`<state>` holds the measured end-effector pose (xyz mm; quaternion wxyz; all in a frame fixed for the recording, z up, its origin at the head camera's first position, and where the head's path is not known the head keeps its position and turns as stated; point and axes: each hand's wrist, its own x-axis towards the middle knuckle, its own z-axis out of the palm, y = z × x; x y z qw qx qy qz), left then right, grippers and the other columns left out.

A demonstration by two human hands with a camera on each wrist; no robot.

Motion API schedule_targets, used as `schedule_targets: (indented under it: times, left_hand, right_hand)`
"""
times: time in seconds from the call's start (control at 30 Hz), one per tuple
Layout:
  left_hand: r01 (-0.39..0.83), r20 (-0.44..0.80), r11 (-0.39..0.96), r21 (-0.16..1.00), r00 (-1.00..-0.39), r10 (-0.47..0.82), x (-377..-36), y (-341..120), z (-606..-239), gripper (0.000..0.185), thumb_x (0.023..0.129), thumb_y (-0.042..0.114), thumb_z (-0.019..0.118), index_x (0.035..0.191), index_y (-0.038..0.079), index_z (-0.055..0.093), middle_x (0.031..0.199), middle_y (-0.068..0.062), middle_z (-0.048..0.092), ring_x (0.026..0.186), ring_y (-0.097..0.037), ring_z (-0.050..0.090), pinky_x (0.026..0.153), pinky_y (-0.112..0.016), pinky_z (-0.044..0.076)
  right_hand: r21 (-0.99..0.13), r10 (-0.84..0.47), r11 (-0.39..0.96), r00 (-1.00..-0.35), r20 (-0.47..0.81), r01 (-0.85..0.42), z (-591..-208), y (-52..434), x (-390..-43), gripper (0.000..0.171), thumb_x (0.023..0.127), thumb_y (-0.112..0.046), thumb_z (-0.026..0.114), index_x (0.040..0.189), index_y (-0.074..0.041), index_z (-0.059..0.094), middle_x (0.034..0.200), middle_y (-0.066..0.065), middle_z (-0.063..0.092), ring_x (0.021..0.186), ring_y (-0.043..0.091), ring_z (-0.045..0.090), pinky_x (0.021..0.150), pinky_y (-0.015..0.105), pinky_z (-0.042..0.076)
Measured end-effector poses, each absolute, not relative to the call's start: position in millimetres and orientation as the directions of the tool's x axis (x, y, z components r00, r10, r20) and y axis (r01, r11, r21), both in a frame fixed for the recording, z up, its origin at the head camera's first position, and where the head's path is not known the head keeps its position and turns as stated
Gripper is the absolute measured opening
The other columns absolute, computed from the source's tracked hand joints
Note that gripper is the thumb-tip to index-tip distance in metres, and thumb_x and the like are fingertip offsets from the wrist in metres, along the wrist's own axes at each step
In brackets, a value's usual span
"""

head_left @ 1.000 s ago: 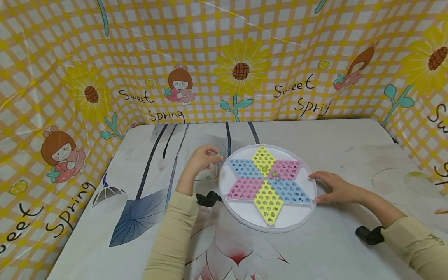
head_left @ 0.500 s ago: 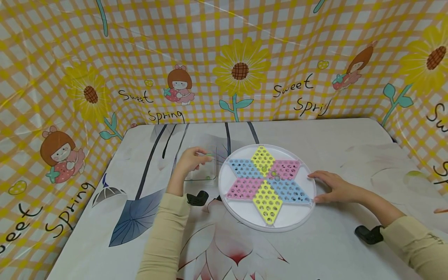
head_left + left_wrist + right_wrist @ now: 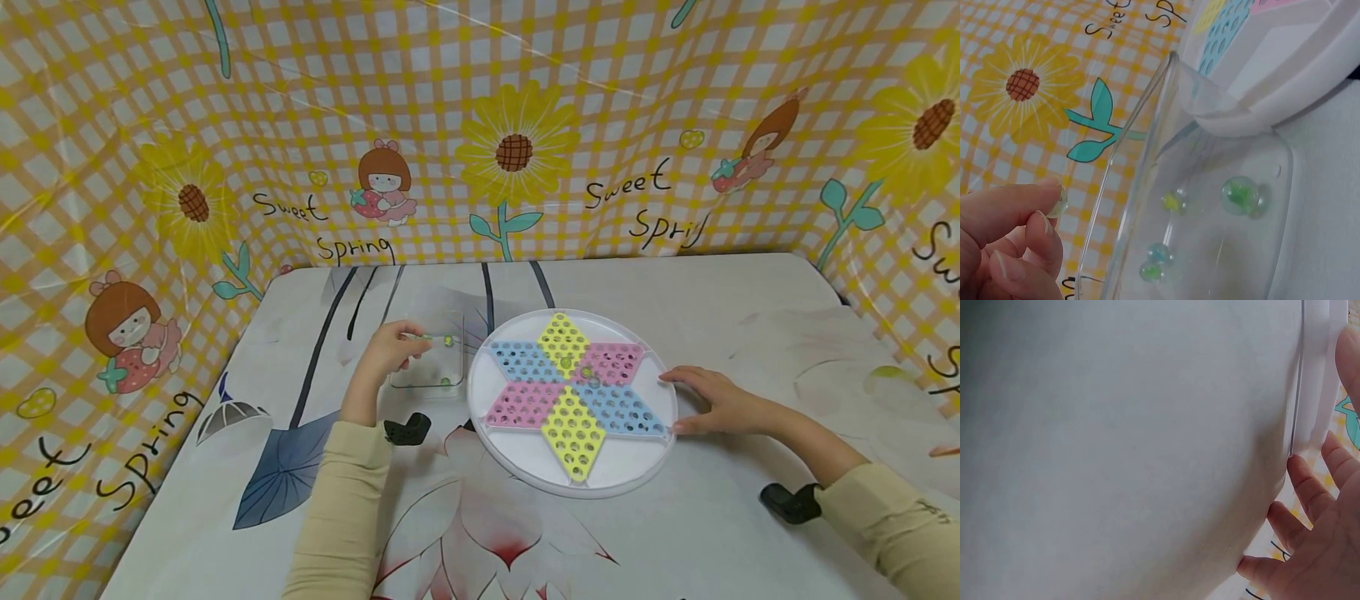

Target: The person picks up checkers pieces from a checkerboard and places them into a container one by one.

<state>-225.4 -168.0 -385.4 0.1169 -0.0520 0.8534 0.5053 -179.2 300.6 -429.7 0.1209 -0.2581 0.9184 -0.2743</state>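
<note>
Head view: your left hand (image 3: 386, 350) hovers over the clear plastic box (image 3: 435, 362); your right hand (image 3: 716, 402), fingers straight, steadies the Chinese checkers board (image 3: 573, 400). Left wrist view: your fingers (image 3: 1004, 215) pinch a glass marble (image 3: 1058, 201) beside the box's rim. Right wrist view: straight fingers press the board's rim.

Light: soft, even brightness is falling from above, leaving only faint shadows on the tabletop (image 3: 712, 533).
Glare: sheen is showing on the backdrop (image 3: 480, 125).
Distortion: the head view is bowing at its edges.
Focus: the right-wrist view is showing a blurred white surface; the right hand (image 3: 1316, 550) is looking soft.
</note>
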Motion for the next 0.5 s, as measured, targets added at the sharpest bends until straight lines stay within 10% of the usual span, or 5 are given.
schedule_targets:
  times: [0.5]
  left_hand:
    - [-0.229,-0.256,0.471,0.852,-0.967,-0.008,-221.5,-181.2,-384.8,0.032,0.085,0.016,0.064,0.112,0.0,0.057,0.073,-0.007,0.058,0.045,-0.009,0.037,0.047,-0.022,0.033]
  right_hand:
    - [-0.576,-0.537,0.715,-0.839,-0.089,-0.396,-431.1,301.7,-180.0,0.067,0.071,-0.026,0.076,0.124,0.001,0.044,0.128,0.033,0.037,0.116,0.052,0.03,0.086,0.071,0.025]
